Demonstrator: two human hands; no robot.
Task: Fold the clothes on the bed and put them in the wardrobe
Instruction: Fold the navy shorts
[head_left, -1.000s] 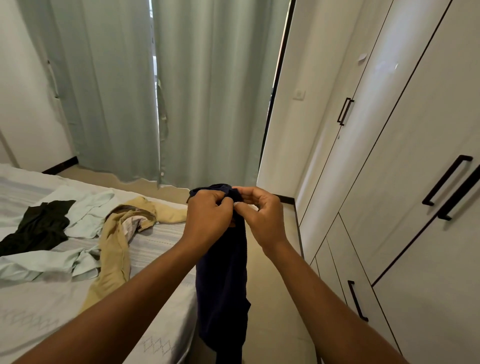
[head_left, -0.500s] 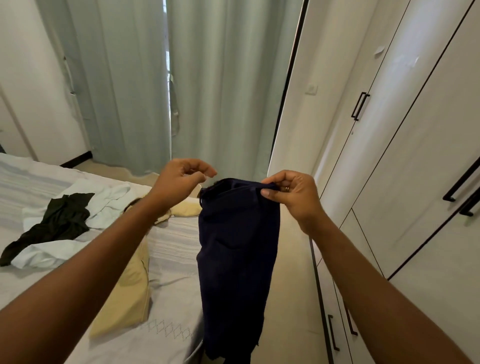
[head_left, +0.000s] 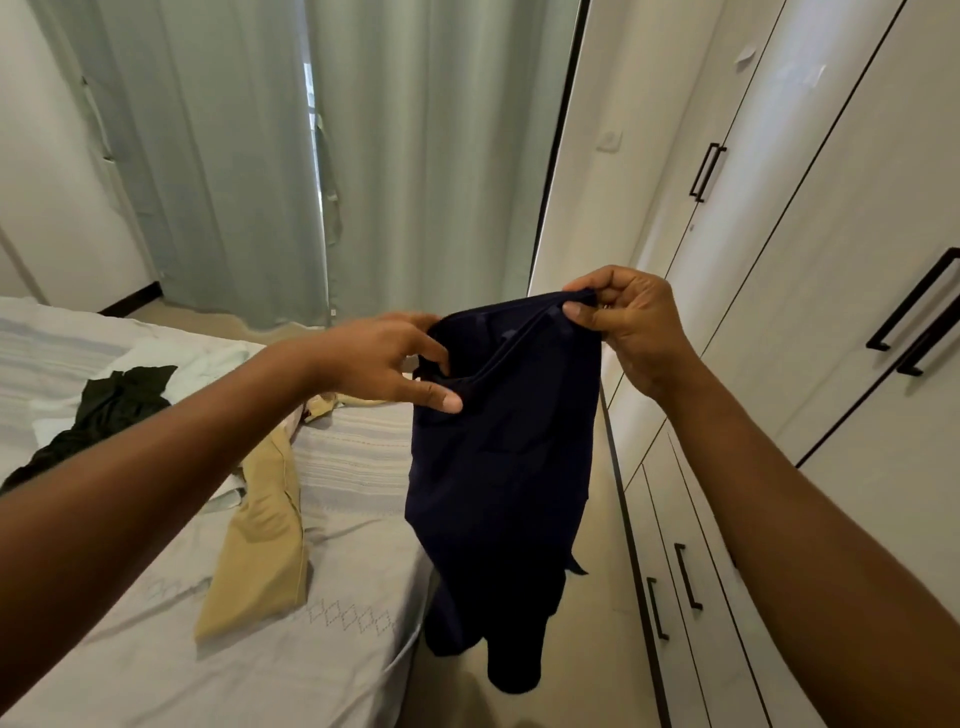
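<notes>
A dark navy garment (head_left: 498, 467) hangs in the air between the bed and the wardrobe. My right hand (head_left: 631, 327) pinches its top right edge. My left hand (head_left: 379, 358) grips the top left edge, thumb on the front and fingers behind the cloth. On the bed (head_left: 130, 649) lie tan trousers (head_left: 260, 561), a black garment (head_left: 104, 410) and a pale mint garment (head_left: 208, 364). The white wardrobe (head_left: 805, 312) stands on the right, all its doors closed.
Pale green curtains (head_left: 311, 156) hang across the far wall. A narrow strip of beige floor (head_left: 597, 623) runs between the bed edge and the wardrobe's lower drawers, which have black handles (head_left: 688, 577).
My hands were together bunching the navy garment, then drew apart. The left hand let go briefly and now grips the top left edge again; the garment hangs spread wider.
</notes>
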